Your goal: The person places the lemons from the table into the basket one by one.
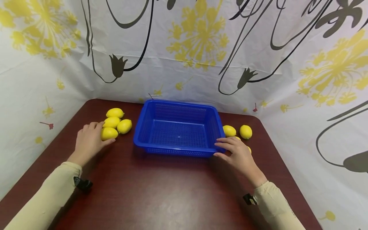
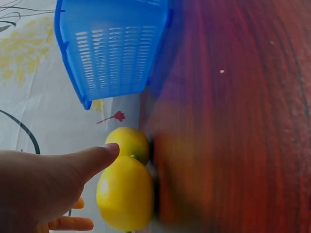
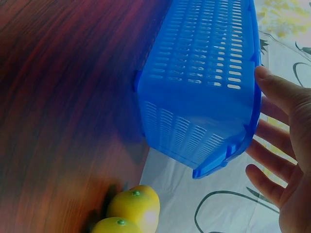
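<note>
My left hand (image 1: pixel 89 139) reaches beside several yellow lemons at the left of the table, nearest to the front lemon (image 1: pixel 108 134). In the left wrist view its thumb (image 2: pixel 92 160) stretches out close to a lemon (image 2: pixel 125 193); whether it touches is unclear. The blue perforated basket (image 1: pixel 178 148) stands at the middle back. At its front right corner my right hand (image 1: pixel 238 156) has its fingers spread, with the thumb (image 3: pixel 277 87) at or very near the rim in the right wrist view. Nothing is gripped by either hand.
Right of the basket lie several more lemons (image 1: pixel 245 131), partly hidden behind my right hand. The dark red wooden table (image 1: pixel 172 191) meets a patterned white cloth (image 1: pixel 172 73) behind and at both sides.
</note>
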{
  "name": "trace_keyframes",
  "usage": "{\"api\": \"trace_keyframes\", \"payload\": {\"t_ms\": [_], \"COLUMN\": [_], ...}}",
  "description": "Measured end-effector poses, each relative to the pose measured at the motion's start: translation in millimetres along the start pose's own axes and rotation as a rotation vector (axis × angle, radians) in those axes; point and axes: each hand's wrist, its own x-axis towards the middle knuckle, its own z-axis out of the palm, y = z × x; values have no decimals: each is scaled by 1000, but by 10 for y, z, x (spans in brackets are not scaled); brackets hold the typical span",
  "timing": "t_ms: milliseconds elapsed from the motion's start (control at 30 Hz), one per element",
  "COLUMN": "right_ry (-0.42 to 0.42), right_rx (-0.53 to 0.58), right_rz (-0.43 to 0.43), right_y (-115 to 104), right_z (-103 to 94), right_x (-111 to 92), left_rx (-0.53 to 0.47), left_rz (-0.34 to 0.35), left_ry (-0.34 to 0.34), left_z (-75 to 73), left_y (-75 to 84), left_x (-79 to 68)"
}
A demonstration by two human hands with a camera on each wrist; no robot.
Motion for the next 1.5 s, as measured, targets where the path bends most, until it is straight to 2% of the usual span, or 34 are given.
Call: {"api": "trace_keyframes", "payload": {"t_ms": [300,733,933,1300,1500], "right_ry": [52,31,40,46,59], "right_rx": [-4,2,17,19,29], "right_rz": [-9,30,17,26,29], "right_y": [2,1,14,17,7], "right_z": [12,0,14,24,19], "right_x": [-41,-77,-75,-77,-83], "left_rx": [17,84,120,103,99], "left_rz": [-19,-61,-67,-67,-56], "left_ry": [39,-2,4,15,48], "left_z": [61,96,93,105,141], "left_y": [-1,50,82,104,105], "left_x": [-41,-7,-11,-25,-40]}}
